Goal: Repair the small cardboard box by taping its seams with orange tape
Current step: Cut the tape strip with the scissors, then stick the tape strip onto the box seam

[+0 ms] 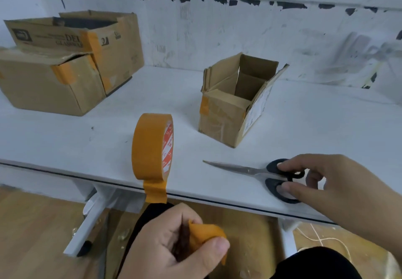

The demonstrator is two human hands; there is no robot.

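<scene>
Left hand (174, 244) pinching orange tape (206, 233), small cardboard box (235, 104) open, seemingly empty

Creased cardboard box (237, 102), matt white table (87, 143)

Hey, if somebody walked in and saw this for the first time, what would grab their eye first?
Probably the roll of orange tape standing on edge near the front of the white table, its free end hanging over the edge. Below it, the left hand pinches a crumpled piece of orange tape, while the right hand touches the handles of the scissors. Behind them sits the small open cardboard box, orange tape on one corner.
</scene>
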